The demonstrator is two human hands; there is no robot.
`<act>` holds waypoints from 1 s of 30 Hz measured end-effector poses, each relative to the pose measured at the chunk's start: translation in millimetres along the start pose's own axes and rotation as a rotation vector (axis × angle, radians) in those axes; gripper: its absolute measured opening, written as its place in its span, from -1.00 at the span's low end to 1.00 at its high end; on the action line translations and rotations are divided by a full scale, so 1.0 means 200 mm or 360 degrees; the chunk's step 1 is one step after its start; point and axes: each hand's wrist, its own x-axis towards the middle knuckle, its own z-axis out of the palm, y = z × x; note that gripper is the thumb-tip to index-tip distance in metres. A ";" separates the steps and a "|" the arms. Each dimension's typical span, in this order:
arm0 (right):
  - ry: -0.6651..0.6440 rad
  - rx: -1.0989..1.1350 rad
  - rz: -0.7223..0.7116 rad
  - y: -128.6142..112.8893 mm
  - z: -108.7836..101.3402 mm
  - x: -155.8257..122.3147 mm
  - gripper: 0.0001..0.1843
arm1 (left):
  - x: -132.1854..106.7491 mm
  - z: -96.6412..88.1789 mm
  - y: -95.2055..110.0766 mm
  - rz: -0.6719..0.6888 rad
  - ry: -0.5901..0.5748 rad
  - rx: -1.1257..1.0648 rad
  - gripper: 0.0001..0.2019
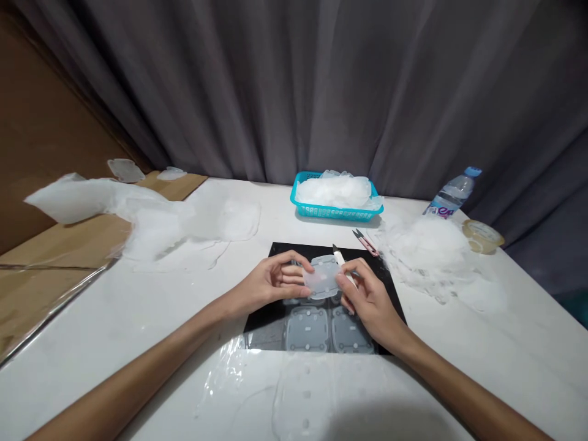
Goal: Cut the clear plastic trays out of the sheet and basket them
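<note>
My left hand point(271, 283) and my right hand point(367, 300) together pinch a small translucent plastic piece point(323, 277) just above a black mat point(395, 306) in the middle of the white table. A white-handled knife point(339, 255) pokes out from between the right hand's fingers, blade tip pointing away from me. Under the hands, a clear moulded plastic sheet point(321, 331) with rounded square shapes lies on the mat and hangs over its near edge.
A blue basket point(335, 211) full of clear plastic pieces stands behind the mat. Pink snips point(366, 242) lie beside it. Heaps of plastic scrap point(432, 254) lie right and left. A water bottle point(452, 193) and tape roll point(482, 236) sit far right; cardboard point(55, 245) at left.
</note>
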 end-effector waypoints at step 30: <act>0.0123 0.0164 0.0079 -0.01 0.01 0.03 -0.64 | 0.00 0.00 0.00 0.0065 0.0049 0.0144 -0.76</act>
